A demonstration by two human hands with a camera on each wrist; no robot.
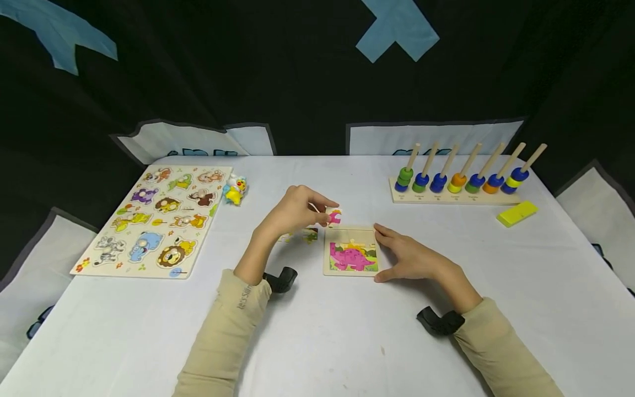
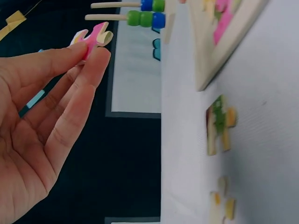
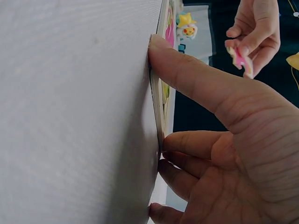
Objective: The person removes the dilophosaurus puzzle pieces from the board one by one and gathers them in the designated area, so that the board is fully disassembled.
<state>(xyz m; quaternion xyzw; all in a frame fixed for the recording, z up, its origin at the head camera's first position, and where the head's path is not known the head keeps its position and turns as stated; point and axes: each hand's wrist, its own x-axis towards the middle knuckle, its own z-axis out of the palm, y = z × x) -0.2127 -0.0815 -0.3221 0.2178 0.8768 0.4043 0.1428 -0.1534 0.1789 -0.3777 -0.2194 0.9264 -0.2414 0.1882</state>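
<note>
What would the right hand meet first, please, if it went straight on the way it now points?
The wooden puzzle frame, most likely at once: the right hand points toward its right edge in the head view and appears to touch it there.

Perhaps a makeshift studio, black curtain (image 1: 258,71)

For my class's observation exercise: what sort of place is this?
Probably a tabletop play or learning area: there's a dinosaur puzzle, an animal puzzle board and a bead stacker.
</note>
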